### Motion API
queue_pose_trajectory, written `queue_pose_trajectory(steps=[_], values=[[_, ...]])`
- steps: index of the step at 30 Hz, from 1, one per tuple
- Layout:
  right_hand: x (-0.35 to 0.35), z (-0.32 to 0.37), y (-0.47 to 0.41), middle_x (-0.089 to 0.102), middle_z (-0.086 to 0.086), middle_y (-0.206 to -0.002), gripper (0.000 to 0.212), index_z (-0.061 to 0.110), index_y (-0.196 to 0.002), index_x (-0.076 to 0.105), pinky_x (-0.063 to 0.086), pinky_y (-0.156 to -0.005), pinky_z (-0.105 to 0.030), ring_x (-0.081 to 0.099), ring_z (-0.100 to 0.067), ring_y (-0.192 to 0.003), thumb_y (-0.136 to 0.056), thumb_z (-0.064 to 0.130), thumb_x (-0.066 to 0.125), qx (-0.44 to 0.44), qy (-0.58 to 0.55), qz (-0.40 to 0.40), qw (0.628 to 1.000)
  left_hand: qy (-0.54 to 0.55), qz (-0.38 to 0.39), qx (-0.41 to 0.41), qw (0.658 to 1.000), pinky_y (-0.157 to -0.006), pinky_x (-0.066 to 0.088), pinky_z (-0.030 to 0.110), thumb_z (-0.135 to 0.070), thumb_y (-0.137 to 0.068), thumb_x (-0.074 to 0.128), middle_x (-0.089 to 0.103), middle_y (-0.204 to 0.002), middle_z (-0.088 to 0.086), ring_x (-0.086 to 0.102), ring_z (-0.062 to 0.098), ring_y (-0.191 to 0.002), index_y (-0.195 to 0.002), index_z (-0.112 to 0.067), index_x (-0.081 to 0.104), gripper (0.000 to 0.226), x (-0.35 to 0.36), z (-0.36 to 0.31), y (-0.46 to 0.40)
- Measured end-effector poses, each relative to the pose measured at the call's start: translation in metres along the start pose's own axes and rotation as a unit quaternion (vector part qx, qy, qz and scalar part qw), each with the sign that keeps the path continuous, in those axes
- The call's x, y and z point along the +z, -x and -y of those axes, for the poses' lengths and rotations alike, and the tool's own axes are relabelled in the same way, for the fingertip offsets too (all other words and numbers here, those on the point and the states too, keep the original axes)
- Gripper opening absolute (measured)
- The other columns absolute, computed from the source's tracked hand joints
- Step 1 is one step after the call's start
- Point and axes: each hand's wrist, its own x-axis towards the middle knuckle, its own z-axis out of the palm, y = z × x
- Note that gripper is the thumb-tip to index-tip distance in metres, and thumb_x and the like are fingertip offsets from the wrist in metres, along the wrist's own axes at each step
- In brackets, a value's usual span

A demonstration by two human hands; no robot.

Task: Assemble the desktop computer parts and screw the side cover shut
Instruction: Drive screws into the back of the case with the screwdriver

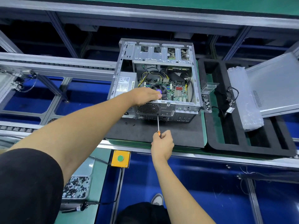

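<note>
The left hand (145,96) rests curled on the open case (161,78), steadying it, while the right hand (161,141) grips the screwdriver (158,125) against its rear panel.

bare forearms, a black short sleeve (27,183) on the left arm, a grey-and-white shoe (157,199).

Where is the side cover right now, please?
In the head view, the side cover leans at far right, off the computer case, behind a plastic bag.
</note>
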Motion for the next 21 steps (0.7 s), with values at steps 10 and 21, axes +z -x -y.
queue_pose_trajectory(steps=[10, 21], values=[[-0.014, -0.003, -0.015, 0.043, 0.004, -0.055, 0.019, 0.011, -0.081, 0.051, 0.020, -0.029, -0.018, 0.028, -0.005, -0.035, -0.099, 0.014, 0.050, 0.288, -0.456, 0.318, 0.780, 0.000, 0.002, -0.007, 1.000, -0.117, 0.028, 0.038, -0.065, -0.101, 0.038, 0.048, -0.155, -0.009, 0.042, 0.018, -0.142, -0.144, -0.039, 0.054, 0.052, 0.000, 0.000, -0.001], [0.003, 0.002, 0.008, 0.059, 0.011, -0.063, 0.019, 0.028, -0.104, 0.045, 0.027, -0.047, -0.024, 0.054, -0.014, -0.054, -0.091, 0.031, 0.058, -0.023, 0.006, -0.028, 0.999, -0.011, -0.005, 0.000, 1.000, -0.113, 0.028, 0.035, -0.062, -0.103, 0.037, 0.048, -0.155, -0.006, 0.042, 0.020, -0.142, -0.146, -0.038, 0.052, 0.052, 0.000, -0.002, 0.001]])
